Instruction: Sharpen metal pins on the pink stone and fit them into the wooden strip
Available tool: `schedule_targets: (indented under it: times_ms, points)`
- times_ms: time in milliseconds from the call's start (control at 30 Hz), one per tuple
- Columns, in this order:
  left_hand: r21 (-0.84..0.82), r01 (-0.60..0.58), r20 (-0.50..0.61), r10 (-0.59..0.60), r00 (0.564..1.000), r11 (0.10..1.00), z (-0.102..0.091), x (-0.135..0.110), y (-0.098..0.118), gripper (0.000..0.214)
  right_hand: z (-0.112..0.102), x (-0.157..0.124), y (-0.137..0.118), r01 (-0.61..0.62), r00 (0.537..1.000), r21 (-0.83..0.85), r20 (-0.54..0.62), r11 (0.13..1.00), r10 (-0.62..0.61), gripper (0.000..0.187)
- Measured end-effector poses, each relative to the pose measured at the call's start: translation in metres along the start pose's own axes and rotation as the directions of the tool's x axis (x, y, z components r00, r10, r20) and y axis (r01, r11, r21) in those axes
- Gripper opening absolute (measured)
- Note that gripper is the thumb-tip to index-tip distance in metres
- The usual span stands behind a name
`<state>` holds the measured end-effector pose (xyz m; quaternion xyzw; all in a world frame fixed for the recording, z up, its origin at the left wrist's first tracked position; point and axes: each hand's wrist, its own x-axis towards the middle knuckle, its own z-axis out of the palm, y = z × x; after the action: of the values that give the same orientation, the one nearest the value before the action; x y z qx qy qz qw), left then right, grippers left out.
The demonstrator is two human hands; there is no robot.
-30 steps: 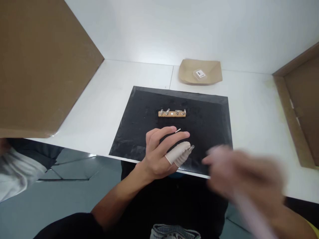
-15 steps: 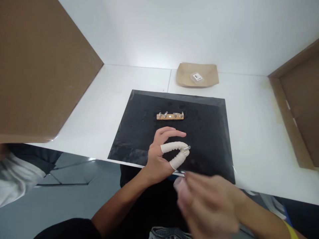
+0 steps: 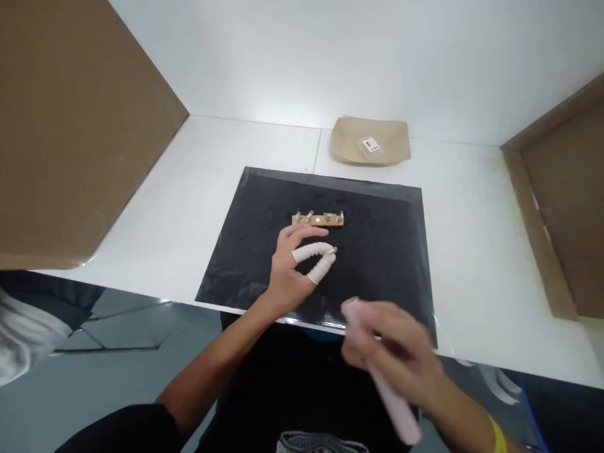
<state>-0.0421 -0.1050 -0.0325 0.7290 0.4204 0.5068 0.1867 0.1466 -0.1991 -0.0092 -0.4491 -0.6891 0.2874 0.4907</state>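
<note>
My left hand [image 3: 289, 274] wears white finger cots on thumb and forefinger, and pinches a tiny clear or metallic piece [image 3: 335, 250] between their tips. Just beyond it lies a narrow wooden strip [image 3: 323, 220] bearing several small clear pieces and a white dot. At the mat's front edge, blurred by motion, my right hand [image 3: 396, 346] grips a pale pink rod [image 3: 395, 406]. One end of the rod points up past the fingers; the other slants down toward the lower right. Its exact kind is too smeared to tell.
A black mat [image 3: 382, 220] covers the middle of the white table [image 3: 481, 251]. Behind it stands a brown paper tray [image 3: 399, 141] with a small labelled clear box [image 3: 370, 146]. Cardboard panels rise at left [image 3: 85, 138] and right [image 3: 566, 251]. A person's sleeve [image 3: 28, 333] shows at lower left.
My left hand has moved away from me and slightly left, closer to the strip, still pinching the piece. My right hand has shifted right, with the pink rod now showing lengthwise.
</note>
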Motion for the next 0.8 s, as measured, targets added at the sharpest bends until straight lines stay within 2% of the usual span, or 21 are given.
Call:
schedule_targets:
  times_ms: [67, 133, 200, 267, 467, 800]
  points:
    - [0.039, 0.003, 0.034, -0.004, 0.999, 0.999, 0.000, 0.008, -0.019, 0.003, 0.008, -0.005, 0.005, 0.019, 0.999, -0.044, -0.040, 0.999, -0.021, 0.024]
    - [0.059, -0.011, 0.083, 0.006, 0.997, 0.998, -0.001, 0.019, -0.037, 0.004, 0.012, -0.007, 0.014, 0.033, 0.990, -0.109, -0.135, 0.994, -0.047, 0.034]
    - [0.115, -0.032, 0.152, 0.014, 0.988, 0.993, -0.003, 0.029, -0.050, 0.004, 0.012, -0.007, 0.023, 0.059, 0.962, -0.193, -0.250, 0.979, -0.107, 0.043]
    - [0.172, -0.038, 0.199, 0.003, 0.980, 0.984, -0.004, 0.038, -0.059, 0.003, 0.010, -0.004, 0.030, 0.080, 0.935, -0.273, -0.311, 0.959, -0.167, 0.045]
    - [0.249, 0.020, 0.255, -0.085, 0.963, 0.968, -0.004, 0.045, -0.068, 0.017, 0.013, -0.001, 0.031, 0.023, 0.954, -0.362, -0.272, 0.932, -0.129, 0.029]
    - [0.321, -0.019, 0.220, -0.055, 0.974, 0.947, -0.001, 0.046, -0.075, 0.028, 0.015, -0.005, 0.043, -0.035, 0.958, -0.351, -0.278, 0.936, -0.069, 0.023]
